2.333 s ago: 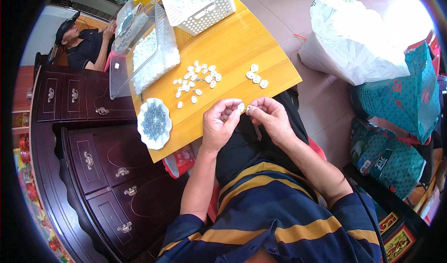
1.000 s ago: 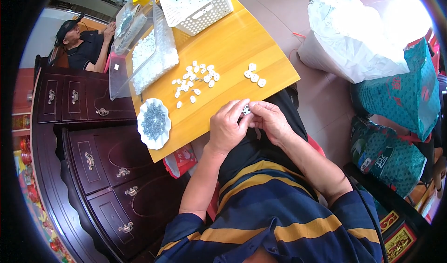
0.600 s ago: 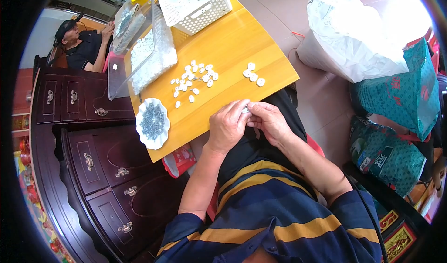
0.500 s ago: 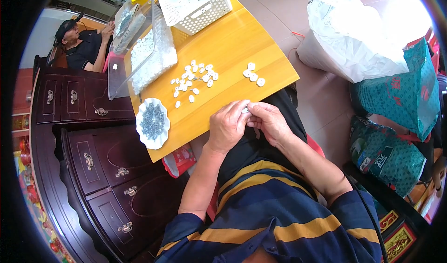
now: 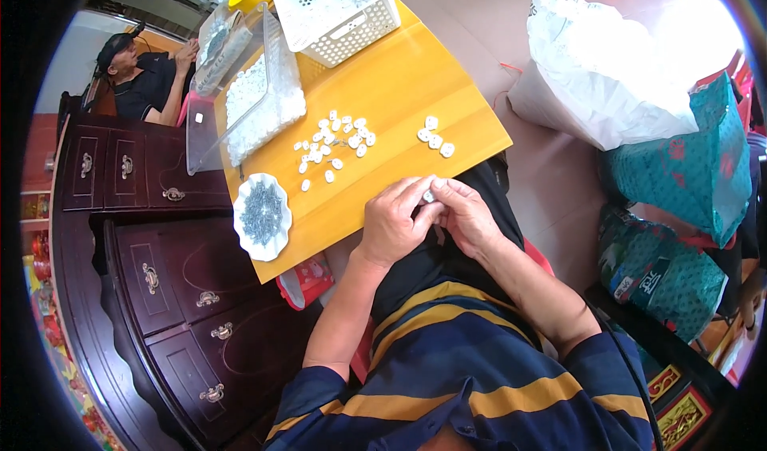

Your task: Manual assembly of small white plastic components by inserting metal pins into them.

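Just past the table's near edge, above my lap, my left hand (image 5: 394,221) and my right hand (image 5: 470,218) meet, fingers closed in a pinch. Between their fingertips shows a small white plastic piece (image 5: 429,196), partly covered by the fingers. A loose pile of similar rounded white pieces with dark holes (image 5: 327,138) lies on the wooden table (image 5: 383,75), a few thin grey metal bits among them. Several more such pieces (image 5: 434,140) sit in a small cluster nearer the right edge. To the left, a white scalloped dish (image 5: 281,242) holds many thin grey nails or screws (image 5: 262,211).
A clear plastic bin (image 5: 272,59) full of white pieces and a white perforated basket (image 5: 351,37) stand at the table's far side. Large white (image 5: 567,91) and teal sacks (image 5: 667,171) are on the right. Dark wooden drawers (image 5: 184,275) flank the left; another person (image 5: 152,83) sits beyond.
The white piece shows more plainly between my fingertips, and my hands have shifted very slightly. The pile, the cluster and the dish stay as they were.
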A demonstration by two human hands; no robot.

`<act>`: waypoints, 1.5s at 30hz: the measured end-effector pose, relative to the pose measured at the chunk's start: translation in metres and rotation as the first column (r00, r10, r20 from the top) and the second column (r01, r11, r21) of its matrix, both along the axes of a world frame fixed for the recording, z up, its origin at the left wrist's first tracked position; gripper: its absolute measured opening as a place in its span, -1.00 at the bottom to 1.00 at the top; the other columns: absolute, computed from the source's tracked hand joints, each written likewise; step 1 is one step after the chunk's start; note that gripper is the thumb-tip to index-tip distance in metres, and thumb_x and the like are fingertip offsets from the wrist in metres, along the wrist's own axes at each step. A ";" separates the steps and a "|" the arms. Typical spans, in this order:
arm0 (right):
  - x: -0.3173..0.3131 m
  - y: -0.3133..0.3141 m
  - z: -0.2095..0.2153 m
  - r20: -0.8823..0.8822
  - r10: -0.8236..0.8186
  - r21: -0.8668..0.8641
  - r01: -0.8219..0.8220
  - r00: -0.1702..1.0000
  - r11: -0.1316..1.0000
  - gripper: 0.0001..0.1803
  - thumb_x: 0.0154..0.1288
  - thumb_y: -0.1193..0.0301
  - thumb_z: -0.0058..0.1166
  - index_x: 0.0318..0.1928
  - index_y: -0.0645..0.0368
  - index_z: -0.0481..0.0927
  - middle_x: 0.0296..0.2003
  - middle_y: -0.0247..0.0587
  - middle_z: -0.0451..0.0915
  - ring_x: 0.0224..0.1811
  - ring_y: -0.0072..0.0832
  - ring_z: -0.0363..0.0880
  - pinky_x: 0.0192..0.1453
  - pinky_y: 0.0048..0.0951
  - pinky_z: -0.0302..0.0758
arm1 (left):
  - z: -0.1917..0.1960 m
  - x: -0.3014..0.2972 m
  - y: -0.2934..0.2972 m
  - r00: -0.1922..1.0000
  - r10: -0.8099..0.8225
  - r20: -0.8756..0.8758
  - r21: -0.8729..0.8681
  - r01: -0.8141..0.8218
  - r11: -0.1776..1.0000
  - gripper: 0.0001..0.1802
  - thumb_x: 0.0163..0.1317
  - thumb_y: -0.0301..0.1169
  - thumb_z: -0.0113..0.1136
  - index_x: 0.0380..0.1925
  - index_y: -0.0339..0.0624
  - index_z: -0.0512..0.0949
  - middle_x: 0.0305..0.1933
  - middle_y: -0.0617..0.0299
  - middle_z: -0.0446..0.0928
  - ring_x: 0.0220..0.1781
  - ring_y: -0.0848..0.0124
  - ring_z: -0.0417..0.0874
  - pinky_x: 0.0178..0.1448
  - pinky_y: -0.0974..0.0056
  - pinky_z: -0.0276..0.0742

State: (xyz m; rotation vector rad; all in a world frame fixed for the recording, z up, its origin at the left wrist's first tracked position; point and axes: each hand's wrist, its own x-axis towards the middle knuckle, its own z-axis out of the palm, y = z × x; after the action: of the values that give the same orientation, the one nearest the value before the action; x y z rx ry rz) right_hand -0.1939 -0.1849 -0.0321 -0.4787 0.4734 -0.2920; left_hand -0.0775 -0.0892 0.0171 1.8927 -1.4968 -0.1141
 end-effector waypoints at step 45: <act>-0.016 -0.031 -0.047 0.115 -0.118 0.478 0.049 0.986 0.877 -0.56 0.67 0.15 -0.22 0.28 0.17 0.47 0.17 -0.05 0.61 0.26 -0.14 0.57 0.43 -0.02 0.47 | -0.045 -0.002 -0.037 0.970 -0.137 0.200 0.102 0.119 0.988 -0.15 0.18 -0.22 0.32 0.39 -0.48 0.29 0.49 -0.29 0.26 0.56 -0.19 0.23 0.62 -0.08 0.14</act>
State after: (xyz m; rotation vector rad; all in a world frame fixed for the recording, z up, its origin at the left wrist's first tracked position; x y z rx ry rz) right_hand -0.2098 -0.2162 -0.0788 0.0443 0.4103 -0.2794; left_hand -0.0799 -0.1264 -0.0277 1.9243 -1.7816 -0.0448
